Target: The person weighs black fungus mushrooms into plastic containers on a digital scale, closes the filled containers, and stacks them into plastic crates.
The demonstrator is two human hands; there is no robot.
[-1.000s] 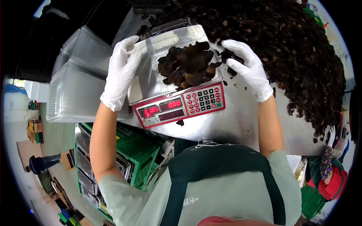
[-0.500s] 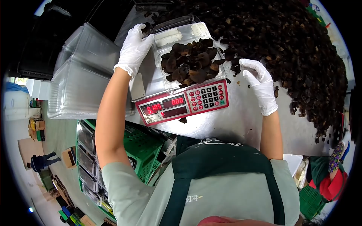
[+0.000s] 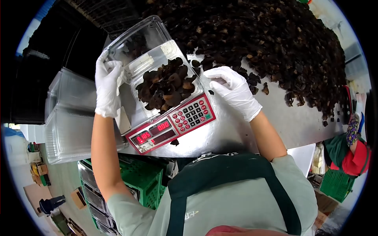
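Note:
A clear plastic clamshell box sits on the weighing scale, its lid tilted up at the far side. Dark wood ear mushrooms lie heaped in the box. My left hand, in a white glove, is closed on the left edge of the lid. Just right of the box is my gloved right hand, its fingers bent with a gap between thumb and forefinger and nothing seen in it. The scale's red display reads 0.185 and 0.00.
A large pile of wood ears covers the far and right side of the metal table. Stacked clear boxes stand at left, near a green crate. Other people are at the far left and right.
The lid has swung up, with my left hand now holding its edge. My right hand has come closer to the box. The view has turned, so the scale appears lower and further left.

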